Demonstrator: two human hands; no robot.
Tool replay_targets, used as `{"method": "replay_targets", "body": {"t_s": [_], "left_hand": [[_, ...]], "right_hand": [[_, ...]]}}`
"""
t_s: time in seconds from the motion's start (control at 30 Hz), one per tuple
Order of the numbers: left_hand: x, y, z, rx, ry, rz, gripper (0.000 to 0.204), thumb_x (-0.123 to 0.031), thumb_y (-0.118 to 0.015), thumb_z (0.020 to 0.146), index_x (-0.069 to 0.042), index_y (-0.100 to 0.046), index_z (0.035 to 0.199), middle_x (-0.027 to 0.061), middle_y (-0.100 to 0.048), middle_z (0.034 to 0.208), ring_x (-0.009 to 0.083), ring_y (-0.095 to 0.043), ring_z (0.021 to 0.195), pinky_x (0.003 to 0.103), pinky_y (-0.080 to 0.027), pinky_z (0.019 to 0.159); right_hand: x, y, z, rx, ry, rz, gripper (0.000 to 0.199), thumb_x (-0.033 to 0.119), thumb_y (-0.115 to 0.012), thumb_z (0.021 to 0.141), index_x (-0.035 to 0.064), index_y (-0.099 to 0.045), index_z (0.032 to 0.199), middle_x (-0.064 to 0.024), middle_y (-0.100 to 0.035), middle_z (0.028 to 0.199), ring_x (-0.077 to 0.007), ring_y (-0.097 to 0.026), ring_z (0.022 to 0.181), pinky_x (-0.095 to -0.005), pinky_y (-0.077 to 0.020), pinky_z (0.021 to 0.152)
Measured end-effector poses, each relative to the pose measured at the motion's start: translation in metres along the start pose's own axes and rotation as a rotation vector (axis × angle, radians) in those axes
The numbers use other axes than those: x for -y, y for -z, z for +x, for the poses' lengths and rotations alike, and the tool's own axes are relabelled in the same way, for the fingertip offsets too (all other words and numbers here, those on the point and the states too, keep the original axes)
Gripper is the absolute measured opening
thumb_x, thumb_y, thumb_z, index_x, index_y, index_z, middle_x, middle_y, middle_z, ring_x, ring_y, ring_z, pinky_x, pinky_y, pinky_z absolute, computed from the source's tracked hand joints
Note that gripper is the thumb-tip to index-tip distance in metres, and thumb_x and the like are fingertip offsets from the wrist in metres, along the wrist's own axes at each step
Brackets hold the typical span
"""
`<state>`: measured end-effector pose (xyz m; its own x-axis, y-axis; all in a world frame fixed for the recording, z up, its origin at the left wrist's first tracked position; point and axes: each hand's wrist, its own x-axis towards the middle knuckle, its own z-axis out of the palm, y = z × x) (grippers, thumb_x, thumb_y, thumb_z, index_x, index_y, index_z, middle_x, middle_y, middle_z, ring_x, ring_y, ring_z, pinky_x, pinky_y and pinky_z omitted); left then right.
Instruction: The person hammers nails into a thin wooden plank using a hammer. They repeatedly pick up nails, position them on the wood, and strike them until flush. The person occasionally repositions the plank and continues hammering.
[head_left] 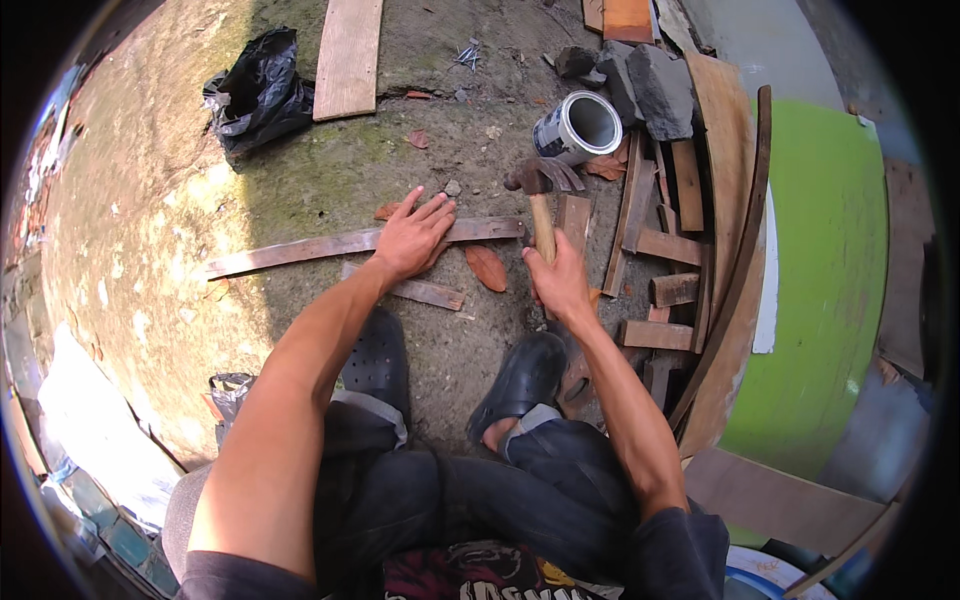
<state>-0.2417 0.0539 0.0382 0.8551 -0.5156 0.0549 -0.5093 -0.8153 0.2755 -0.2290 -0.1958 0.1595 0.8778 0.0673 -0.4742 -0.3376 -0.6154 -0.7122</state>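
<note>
Cropped shirt (pixel 475 572), hammer handle (pixel 541 222) — partly hidden

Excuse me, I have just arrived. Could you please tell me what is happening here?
The person's left hand lies palm-down on a long, narrow wooden strip. The right hand grips a claw hammer by its wooden handle, with the hammer's head near the strip's right end. Farther ahead are an open metal can and some loose nails; wood offcuts lie to the right.
</note>
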Motion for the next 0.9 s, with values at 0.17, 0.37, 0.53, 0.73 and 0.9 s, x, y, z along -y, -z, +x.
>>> {"method": "replay_targets", "body": {"t_s": [0.17,0.37,0.53,0.73,0.9], "left_hand": [[0.017,0.005,0.025,-0.011,0.08,0.088,0.043,-0.034,-0.057,0.094,-0.009,-0.057,0.129,0.0061,-0.051,0.146,0.022,-0.037,0.143,0.047,-0.018,0.122],[0.018,0.014,0.03,0.052,0.117,0.064,0.052,-0.045,-0.052,0.098,-0.007,-0.053,0.134,0.0082,-0.048,0.147,0.0233,-0.037,0.142,0.044,-0.021,0.121],[0.015,-0.011,0.019,-0.037,0.09,0.014,0.056,-0.046,-0.052,0.098,-0.006,-0.051,0.137,0.0088,-0.052,0.144,0.0236,-0.046,0.137,0.04,-0.033,0.116],[0.011,-0.015,0.018,-0.034,0.104,-0.02,0.055,-0.042,-0.056,0.097,-0.008,-0.049,0.139,0.0072,-0.05,0.147,0.0233,-0.045,0.137,0.039,-0.038,0.113],[0.005,-0.019,0.019,-0.069,0.094,0.016,0.054,-0.039,-0.057,0.096,-0.009,-0.048,0.14,0.0064,-0.046,0.15,0.0226,-0.044,0.138,0.04,-0.038,0.112]], "right_hand": [[0.008,-0.003,-0.002,-0.037,-0.005,0.069,0.025,0.022,-0.062,0.091,0.0005,-0.055,0.104,-0.0109,-0.059,0.063,-0.0221,-0.059,0.045,-0.0388,-0.046,0.047],[0.048,0.014,-0.004,-0.06,-0.016,0.003,0.022,0.02,-0.063,0.091,0.001,-0.056,0.101,-0.0126,-0.06,0.068,-0.024,-0.061,0.059,-0.039,-0.0476,0.058],[0.08,0.028,-0.008,-0.17,0.18,0.024,0.022,0.018,-0.064,0.091,0.0002,-0.055,0.1,-0.0145,-0.061,0.073,-0.0263,-0.061,0.066,-0.0388,-0.048,0.064],[0.047,0.006,-0.006,-0.178,0.198,-0.088,0.025,0.017,-0.062,0.092,-0.0004,-0.052,0.107,-0.0228,-0.066,0.082,-0.0434,-0.066,0.078,-0.0464,-0.0498,0.069],[-0.023,-0.016,-0.025,0.001,-0.027,-0.307,0.023,0.016,-0.062,0.092,-0.0005,-0.054,0.105,-0.017,-0.061,0.081,-0.0264,-0.062,0.073,-0.0403,-0.0486,0.069]]}}
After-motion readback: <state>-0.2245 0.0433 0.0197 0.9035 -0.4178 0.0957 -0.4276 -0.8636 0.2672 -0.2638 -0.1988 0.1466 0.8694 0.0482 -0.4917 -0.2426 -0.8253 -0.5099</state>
